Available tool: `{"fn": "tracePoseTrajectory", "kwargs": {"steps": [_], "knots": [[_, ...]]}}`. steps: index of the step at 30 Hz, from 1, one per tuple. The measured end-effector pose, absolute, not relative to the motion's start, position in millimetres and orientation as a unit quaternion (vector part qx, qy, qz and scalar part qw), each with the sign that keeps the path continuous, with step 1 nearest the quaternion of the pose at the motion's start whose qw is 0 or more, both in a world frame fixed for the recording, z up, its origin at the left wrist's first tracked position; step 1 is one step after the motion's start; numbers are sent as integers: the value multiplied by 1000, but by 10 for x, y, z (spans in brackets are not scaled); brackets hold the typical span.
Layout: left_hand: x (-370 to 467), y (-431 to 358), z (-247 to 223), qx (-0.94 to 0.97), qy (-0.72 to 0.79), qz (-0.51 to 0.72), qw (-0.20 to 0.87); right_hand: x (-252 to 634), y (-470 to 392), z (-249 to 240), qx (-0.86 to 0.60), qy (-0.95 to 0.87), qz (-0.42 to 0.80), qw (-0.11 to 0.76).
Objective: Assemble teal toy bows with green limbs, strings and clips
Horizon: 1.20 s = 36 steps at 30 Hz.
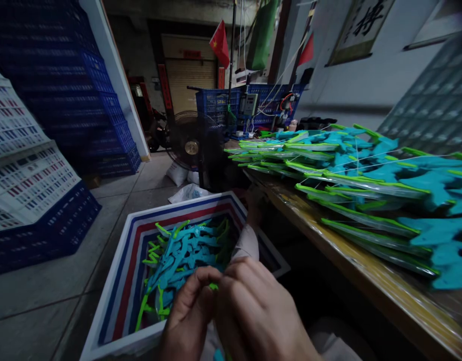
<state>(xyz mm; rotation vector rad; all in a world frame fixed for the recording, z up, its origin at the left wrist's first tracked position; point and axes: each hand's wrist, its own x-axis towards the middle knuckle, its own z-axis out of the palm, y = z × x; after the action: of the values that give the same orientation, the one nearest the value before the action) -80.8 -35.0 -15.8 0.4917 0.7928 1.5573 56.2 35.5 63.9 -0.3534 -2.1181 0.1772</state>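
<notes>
My left hand point(191, 316) and my right hand point(255, 311) meet at the lower middle, fingers pinched together. Between them shows a scrap of lime green, and a bit of teal peeks out below, matching the toy bows nearby; the rest of the held toy bow is hidden by my hands. Just beyond, a striped box point(122, 281) with a white rim holds a heap of teal and lime green toy bows point(186, 255). To the right, many more strung toy bows point(359, 175) lie stacked on a table.
The wooden table edge point(351, 255) runs along my right. White crates point(24, 165) and blue crates point(65, 80) are stacked at left. A black fan point(191, 145) stands ahead, with white sacks point(188, 193) on the tiled floor point(91, 220).
</notes>
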Motion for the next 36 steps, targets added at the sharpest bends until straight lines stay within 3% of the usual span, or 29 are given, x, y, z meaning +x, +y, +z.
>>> {"fn": "tracePoseTrajectory", "kwargs": {"steps": [3, 8, 21, 26, 29, 32, 36], "knots": [[-763, -333, -113, 231, 343, 676, 610, 703, 413, 796, -165, -847, 261, 433], [-761, -295, -94, 314, 316, 675, 588, 744, 528, 783, -211, -788, 423, 395], [-746, -265, -27, 323, 370, 672, 554, 803, 506, 477, -182, -788, 472, 352], [-756, -273, -3, 313, 348, 660, 588, 709, 418, 319, -204, -621, 674, 345], [-784, -280, 12, 309, 331, 645, 616, 676, 386, 290, -202, -554, 734, 338], [-787, -274, 14, 309, 325, 644, 619, 680, 395, 266, -210, -578, 716, 329], [-752, -270, -18, 315, 363, 650, 589, 736, 399, 217, -217, -725, 527, 387]]}}
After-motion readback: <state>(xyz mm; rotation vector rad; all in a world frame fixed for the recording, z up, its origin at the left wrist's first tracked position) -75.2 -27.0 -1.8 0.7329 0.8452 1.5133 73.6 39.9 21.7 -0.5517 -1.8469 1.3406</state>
